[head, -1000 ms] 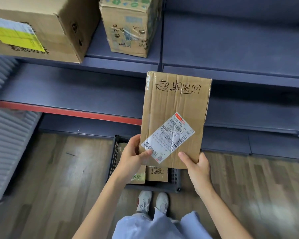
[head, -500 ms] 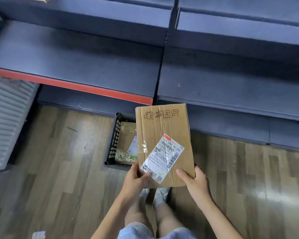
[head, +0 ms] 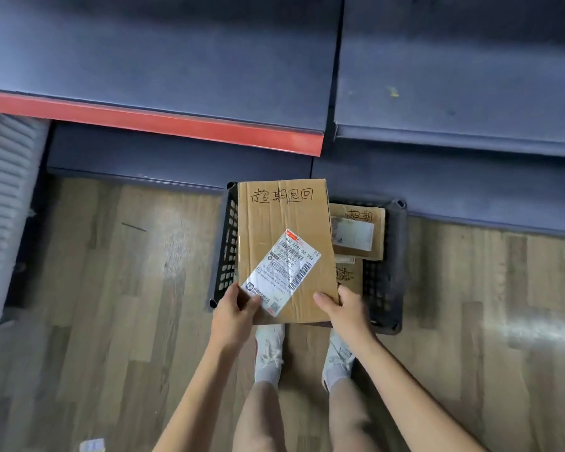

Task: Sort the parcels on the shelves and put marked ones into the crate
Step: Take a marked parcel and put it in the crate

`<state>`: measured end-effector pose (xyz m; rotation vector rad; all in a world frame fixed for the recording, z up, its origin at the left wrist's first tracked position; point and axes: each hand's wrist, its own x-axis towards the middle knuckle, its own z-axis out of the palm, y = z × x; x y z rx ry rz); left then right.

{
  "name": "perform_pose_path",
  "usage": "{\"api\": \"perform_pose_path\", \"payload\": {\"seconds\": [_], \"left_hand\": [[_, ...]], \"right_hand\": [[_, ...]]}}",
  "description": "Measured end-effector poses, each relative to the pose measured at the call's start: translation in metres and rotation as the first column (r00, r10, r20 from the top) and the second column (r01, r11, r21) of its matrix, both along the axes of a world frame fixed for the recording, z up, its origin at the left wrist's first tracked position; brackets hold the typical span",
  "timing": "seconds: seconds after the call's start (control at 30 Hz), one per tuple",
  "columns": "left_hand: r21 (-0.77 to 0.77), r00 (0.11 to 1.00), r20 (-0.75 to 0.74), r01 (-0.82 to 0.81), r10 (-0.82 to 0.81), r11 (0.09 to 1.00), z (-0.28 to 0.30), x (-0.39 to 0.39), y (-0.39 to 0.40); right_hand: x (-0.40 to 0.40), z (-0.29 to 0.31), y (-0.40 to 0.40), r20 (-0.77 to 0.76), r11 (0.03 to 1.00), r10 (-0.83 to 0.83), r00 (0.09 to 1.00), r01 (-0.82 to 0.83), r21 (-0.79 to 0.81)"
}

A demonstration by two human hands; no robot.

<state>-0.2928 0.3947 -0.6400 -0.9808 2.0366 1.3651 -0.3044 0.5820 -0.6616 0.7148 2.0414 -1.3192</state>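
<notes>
Marked parcel point(head: 284, 249) held over the black crate point(head: 392, 275) on the wooden floor point(head: 118, 314), handwritten characters along the far short edge, shipping label point(head: 282, 270) skewed across the lower face. Left hand point(head: 234, 309) pinching the near-left corner, thumb pressed on top over the label's corner, fingers hidden beneath. Right hand point(head: 346, 308) pinching the near-right corner the same way, thumb flat on the cardboard. Long axis running straight away from the body, toward the shelf base point(head: 177, 158); both grips at the near end, so the far end hangs unsupported (likely to dip first on release). Crate directly under and slightly right of the parcel, left wall just under the parcel's left edge. Two smaller boxes point(head: 359, 233) already inside on the right half, one also bearing written characters. Free space apparently on the left half, hidden under the parcel. Probably a straight lowering needed, with neither hand clearly nearer the crate.
</notes>
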Motion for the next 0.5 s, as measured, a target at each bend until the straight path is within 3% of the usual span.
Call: {"api": "perform_pose_path", "payload": {"seconds": [0.27,0.5], "left_hand": [[-0.285,0.979,-0.101,0.142,-0.177,0.948,-0.057,-0.005,-0.046],[-0.201,0.98,-0.083,0.163,-0.183,0.966,-0.096,-0.011,-0.054]], "right_hand": [[0.014,-0.065,-0.047,0.025,1.0,-0.005,1.0,0.005,0.02],[0.015,-0.095,-0.056,-0.014,0.996,-0.022,1.0,0.023,0.084]]}}
